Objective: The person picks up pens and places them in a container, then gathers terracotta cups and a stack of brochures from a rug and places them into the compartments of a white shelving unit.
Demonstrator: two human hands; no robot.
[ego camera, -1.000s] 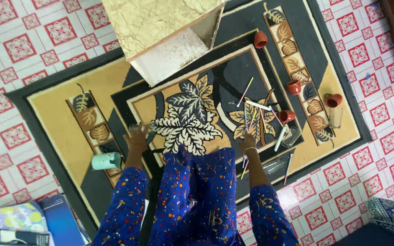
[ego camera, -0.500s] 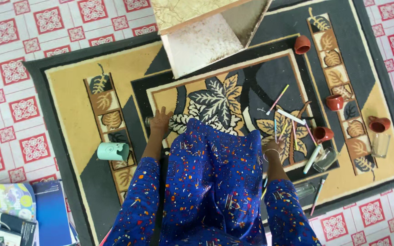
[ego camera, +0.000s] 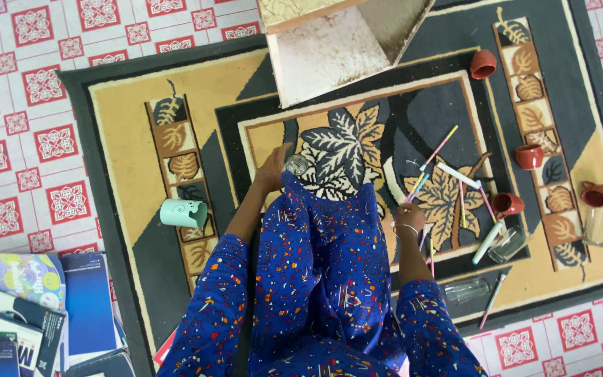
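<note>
Clear drinking glass: it rests lifted off the patterned rug, in front of your blue-clad knee, where half a second earlier it stood lower on the rug under your palm. Your left hand has its grip clamped on this glass. Your right hand has drawn back from the scattered straws with its grip closed on a few thin sticks. Terracotta cups, further glasses and a mint cup lie around.

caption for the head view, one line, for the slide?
Head view: person in blue patterned clothing on a leaf-pattern rug, left hand holding a clear glass, right hand gripping coloured sticks.
</note>
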